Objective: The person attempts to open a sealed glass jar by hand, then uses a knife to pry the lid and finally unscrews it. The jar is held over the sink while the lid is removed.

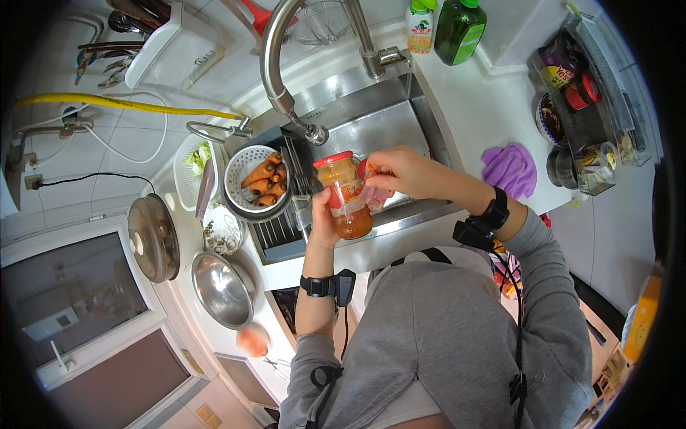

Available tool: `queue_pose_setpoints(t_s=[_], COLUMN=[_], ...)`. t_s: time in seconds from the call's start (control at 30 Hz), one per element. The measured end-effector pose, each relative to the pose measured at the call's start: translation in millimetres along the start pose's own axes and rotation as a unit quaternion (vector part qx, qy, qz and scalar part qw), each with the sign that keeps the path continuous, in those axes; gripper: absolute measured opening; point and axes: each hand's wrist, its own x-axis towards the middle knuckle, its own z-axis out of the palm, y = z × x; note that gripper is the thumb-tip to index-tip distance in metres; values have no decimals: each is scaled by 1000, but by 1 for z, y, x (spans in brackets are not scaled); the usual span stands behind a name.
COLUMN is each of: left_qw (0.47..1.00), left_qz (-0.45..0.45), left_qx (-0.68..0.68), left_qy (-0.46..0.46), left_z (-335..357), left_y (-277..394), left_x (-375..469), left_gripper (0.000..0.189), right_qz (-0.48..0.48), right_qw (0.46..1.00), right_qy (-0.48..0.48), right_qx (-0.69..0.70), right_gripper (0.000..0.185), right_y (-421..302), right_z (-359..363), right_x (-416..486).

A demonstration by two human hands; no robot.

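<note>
My left hand [325, 214] holds a glass jar [353, 222] with a red lid, somewhat tilted, over the near edge of the steel sink [386, 126]. Orange-brown contents show through the glass. My right hand [394, 171] pinches a loose piece of the red and clear label [377, 197] at the jar's right side. Part of the label still lies around the jar. Left of the jar, a white colander [230, 185] with several carrots [261, 174] rests on a dark rack over the sink. The faucet's spout [316, 134] hangs just above the jar.
On the left stand a white basket [182, 187] with leafy greens, a knife, a patterned plate [222, 230], a steel bowl [222, 289] and a lidded pan [153, 238]. A purple cloth [509, 169], bottles [460, 32] and a clear rack [595, 185] of jars are at right.
</note>
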Motion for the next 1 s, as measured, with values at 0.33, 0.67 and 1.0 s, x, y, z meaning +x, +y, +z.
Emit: queue_pose_setpoints(t_s=[0.33,0.67,1.0], left_qw=[996,998,989], left_qz=[-49,18,87], left_qx=[-18,56,-23], left_qy=[-73,25,113], left_z=[-15,-4,-22], left_y=[7,-13,-24], left_x=[-1,2,16], left_gripper=[68,64,59], right_qz=[12,148,212], right_qw=[999,955,925], right_qy=[41,118,169], right_qx=[-9,230,267], right_gripper=[14,12,18], right_y=[-17,29,61], right_z=[-31,-5,-16], right_x=[3,6,-3])
